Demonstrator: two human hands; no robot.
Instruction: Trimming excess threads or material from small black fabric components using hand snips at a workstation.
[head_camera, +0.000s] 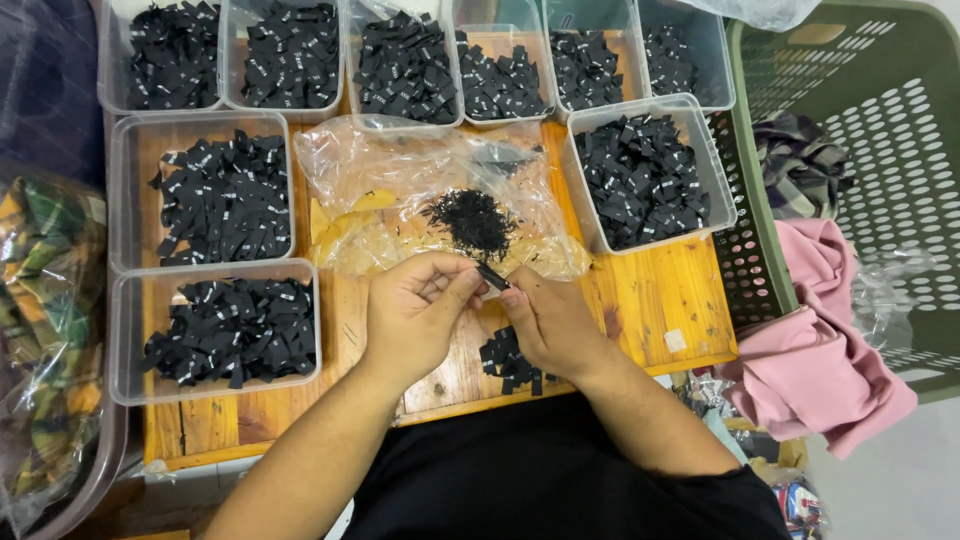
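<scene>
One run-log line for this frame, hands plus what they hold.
left hand: pinching black label | right hand: on same label | small label pile under right hand | clear bag behind

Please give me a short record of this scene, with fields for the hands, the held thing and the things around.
left hand: pinches the black label
right hand: pinches the same label
black label: held between both hands, above the wooden table
plastic bag: behind the hands, with a heap of small black pieces
clear boxes: full of black labels
green basket: at right, with clothes
</scene>
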